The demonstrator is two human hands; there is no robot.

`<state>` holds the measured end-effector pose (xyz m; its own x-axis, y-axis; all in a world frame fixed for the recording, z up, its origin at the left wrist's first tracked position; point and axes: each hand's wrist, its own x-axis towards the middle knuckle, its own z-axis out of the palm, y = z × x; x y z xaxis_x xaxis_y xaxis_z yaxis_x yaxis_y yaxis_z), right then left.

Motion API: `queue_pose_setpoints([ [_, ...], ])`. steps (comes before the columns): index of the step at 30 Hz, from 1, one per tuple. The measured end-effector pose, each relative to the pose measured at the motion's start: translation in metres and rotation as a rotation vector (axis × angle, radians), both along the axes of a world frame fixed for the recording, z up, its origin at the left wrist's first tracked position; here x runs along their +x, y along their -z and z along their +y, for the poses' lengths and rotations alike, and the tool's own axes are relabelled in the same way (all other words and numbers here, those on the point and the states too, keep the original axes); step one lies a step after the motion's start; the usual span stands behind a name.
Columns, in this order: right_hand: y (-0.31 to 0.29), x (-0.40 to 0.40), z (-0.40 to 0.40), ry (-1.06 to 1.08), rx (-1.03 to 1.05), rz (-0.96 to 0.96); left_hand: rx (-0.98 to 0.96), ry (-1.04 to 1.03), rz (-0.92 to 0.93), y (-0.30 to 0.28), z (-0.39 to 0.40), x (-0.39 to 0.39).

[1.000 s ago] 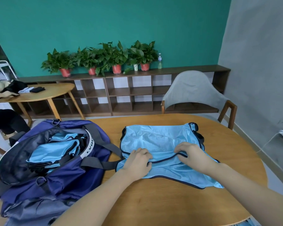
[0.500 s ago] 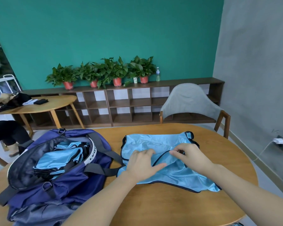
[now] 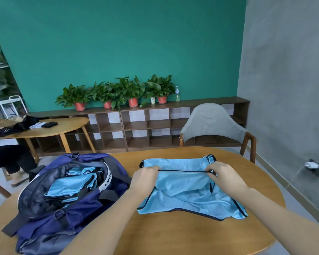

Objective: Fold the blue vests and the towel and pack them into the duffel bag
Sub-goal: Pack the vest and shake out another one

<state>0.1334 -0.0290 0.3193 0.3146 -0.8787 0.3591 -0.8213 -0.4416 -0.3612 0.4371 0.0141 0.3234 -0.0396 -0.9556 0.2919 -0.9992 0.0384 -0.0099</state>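
Your left hand [image 3: 145,174] pinches one end of the blue vest's [image 3: 188,197] dark hem, and your right hand [image 3: 223,173] pinches the other end; the hem runs taut between them, lifted just above the cloth; the rest of the vest lies rumpled on the worktop [image 3: 173,234]; the duffel bag [image 3: 66,192] sits open just left of it, folded blue vests [image 3: 70,184] inside.
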Motion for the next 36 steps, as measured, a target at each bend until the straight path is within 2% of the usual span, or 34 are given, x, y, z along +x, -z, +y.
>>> queue_pose_setpoints([
  [4,-0.004,-0.017,-0.008,0.153,-0.081,0.039,-0.11,-0.011,0.015,-0.025,0.002,0.034],
  [7,-0.023,-0.021,-0.014,0.215,-0.125,-0.005,-0.195,-0.023,0.05,-0.046,0.005,0.052],
  [10,-0.04,-0.017,-0.007,0.183,-0.229,-0.24,-0.344,0.025,0.164,-0.056,0.017,0.061],
  [12,-0.038,-0.017,0.012,0.122,-0.255,-0.329,-0.362,0.103,0.248,-0.048,0.034,0.059],
  [13,-0.03,-0.02,0.022,0.081,-0.277,-0.303,-0.318,0.161,0.256,-0.038,0.047,0.056],
  [15,0.001,-0.031,0.04,-0.001,-0.304,-0.128,-0.216,0.282,0.199,-0.009,0.074,0.054],
  [18,0.055,-0.054,0.061,-0.076,-0.126,0.244,-0.124,0.37,0.064,0.044,0.107,0.059],
  [20,0.077,-0.065,0.073,-0.099,-0.047,0.351,-0.081,0.405,0.014,0.074,0.119,0.062],
  [24,0.095,-0.074,0.087,-0.152,-0.235,0.283,-0.03,0.44,0.043,0.104,0.13,0.064],
  [29,0.087,-0.072,0.09,-0.172,-0.102,0.454,-0.016,0.504,-0.101,0.1,0.14,0.061],
  [32,0.075,-0.057,0.079,-0.138,-0.073,0.389,-0.06,0.429,-0.021,0.088,0.123,0.053],
  [36,0.059,-0.019,0.051,-0.145,-0.064,0.263,-0.02,0.327,0.136,0.068,0.075,0.028],
])
